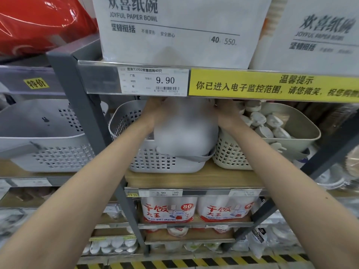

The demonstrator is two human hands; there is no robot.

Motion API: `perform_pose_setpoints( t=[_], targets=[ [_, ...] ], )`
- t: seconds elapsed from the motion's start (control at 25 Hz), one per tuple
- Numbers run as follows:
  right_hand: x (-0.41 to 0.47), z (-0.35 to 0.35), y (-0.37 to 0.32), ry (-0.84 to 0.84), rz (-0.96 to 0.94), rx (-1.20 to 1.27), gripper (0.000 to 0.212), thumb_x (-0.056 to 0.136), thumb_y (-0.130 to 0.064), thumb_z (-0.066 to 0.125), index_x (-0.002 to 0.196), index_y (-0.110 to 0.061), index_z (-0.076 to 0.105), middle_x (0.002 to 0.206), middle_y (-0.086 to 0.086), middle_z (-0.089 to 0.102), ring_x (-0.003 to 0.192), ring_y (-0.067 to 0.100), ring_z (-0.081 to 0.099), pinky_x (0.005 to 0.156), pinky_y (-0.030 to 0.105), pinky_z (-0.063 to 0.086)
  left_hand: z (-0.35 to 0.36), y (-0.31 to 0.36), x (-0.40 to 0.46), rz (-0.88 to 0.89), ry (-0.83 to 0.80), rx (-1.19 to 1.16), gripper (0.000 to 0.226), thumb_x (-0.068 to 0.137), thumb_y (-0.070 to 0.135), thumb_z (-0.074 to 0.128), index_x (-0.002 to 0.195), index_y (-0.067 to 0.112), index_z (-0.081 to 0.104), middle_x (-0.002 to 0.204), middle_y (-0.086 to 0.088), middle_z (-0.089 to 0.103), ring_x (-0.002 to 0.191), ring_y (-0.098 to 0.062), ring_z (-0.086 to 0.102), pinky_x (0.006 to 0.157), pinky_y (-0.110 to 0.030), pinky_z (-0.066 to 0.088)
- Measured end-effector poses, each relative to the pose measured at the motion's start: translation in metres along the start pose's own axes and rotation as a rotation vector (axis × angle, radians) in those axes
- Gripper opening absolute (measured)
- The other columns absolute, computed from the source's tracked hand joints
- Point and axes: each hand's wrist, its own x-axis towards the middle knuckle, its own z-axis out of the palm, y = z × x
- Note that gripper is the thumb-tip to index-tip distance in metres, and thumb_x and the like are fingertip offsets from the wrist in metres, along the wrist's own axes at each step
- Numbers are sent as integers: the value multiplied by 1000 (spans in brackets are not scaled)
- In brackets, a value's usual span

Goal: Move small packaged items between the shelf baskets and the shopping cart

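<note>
Packaged items, a blurred white bundle gripped by left hand and right hand, over the grey basket; transfer midway, cart unseen.

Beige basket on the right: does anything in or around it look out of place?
Yes. One small white packaged item hangs over the front rim of the beige basket, outside the pile, so it looks ready to fall.

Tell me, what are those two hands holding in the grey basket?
A blurred whitish bundle, gripped at its upper corners by the left hand and right hand; what it is cannot be told.
</note>
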Motion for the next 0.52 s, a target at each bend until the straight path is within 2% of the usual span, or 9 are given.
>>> perform_pose_setpoints(
  t=[0.04,0.12,0.24,0.32,0.44,0.52],
  targets=[
    [2,0,3,-14,5,-21,28,75,-24,71,100,-24,57,97,-13,57,88,-2,50,66,-1,35,1,-1,1,-5,-27,-11,39,79,1,71,113,15,60,98,12,63,80,12,57,65,-3,45],
    [8,0,9,-55,40,-82,45,77,-22,74,119,-21,59,114,-8,59,103,5,50,81,15,40,1,-2,3,-22,-74,5,50,74,1,74,121,12,60,109,8,63,92,2,58,65,0,43],
    [13,0,12,-112,114,-141,45,76,-27,73,119,-22,63,116,-3,64,108,15,56,90,32,45,4,-2,4,-22,-119,50,47,77,1,71,122,12,60,112,5,61,103,-8,57,70,-1,42],
    [14,1,10,-140,93,-184,38,80,-22,67,118,-21,65,116,0,64,107,16,55,87,31,44,4,-2,4,-37,-137,46,40,80,2,68,117,14,62,109,4,61,102,-8,56,71,-2,41],
    [14,4,7,-181,42,-235,31,86,-17,59,116,-17,66,119,3,63,106,17,54,74,26,35,4,-3,6,-108,-130,52,26,83,7,67,105,18,61,93,9,61,85,-4,57,66,-3,41],
    [15,5,8,-195,26,-278,30,87,-16,57,116,-16,66,123,6,62,112,22,54,72,25,31,4,-5,8,-137,-142,79,26,84,11,66,109,14,63,99,7,60,95,-8,58,77,-13,44]
  ],
)
